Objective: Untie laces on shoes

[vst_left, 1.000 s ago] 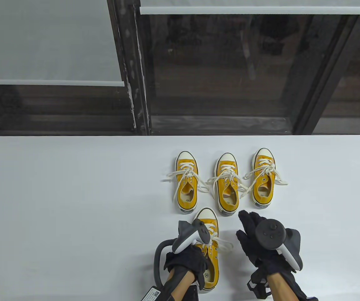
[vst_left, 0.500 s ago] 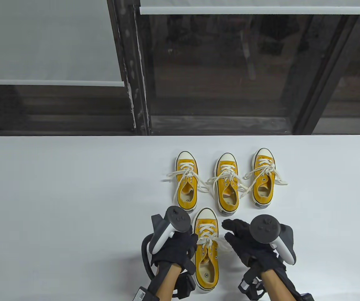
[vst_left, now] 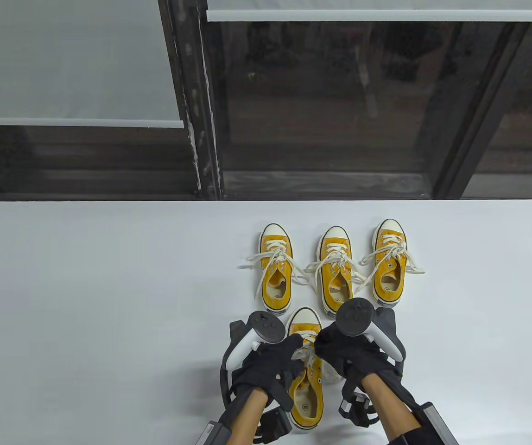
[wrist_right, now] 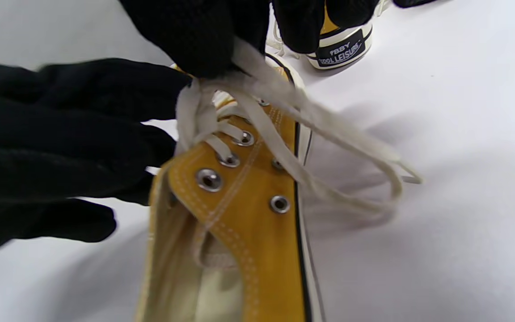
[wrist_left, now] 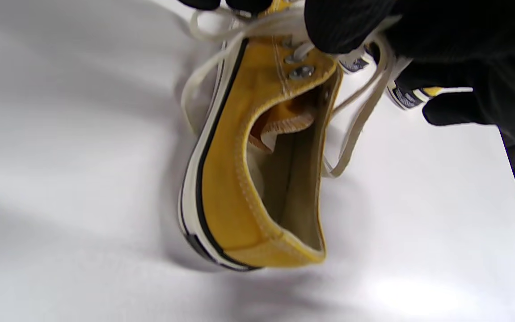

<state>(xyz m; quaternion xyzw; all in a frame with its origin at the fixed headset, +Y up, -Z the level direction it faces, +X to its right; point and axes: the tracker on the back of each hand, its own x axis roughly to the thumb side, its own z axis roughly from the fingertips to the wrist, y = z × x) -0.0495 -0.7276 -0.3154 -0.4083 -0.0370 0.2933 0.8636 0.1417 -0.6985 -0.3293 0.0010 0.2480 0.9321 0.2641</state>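
Observation:
A yellow sneaker with white laces lies nearest me, toe pointing away. My right hand is over its lacing; in the right wrist view its fingers pinch the lace at the knot, with loose loops trailing to the shoe's right. My left hand lies against the shoe's left side by the eyelets; whether it pinches a lace is hidden. The left wrist view shows the shoe's heel and opening and a hanging lace.
Three more yellow sneakers stand in a row behind, with loose laces: left, middle, right. The heel of one shows in the right wrist view. The white table ends at a dark window wall.
My right hand has moved left from beside the shoe onto its laces and taken hold at the knot. My left hand has shifted onto the shoe's lacing from the left.

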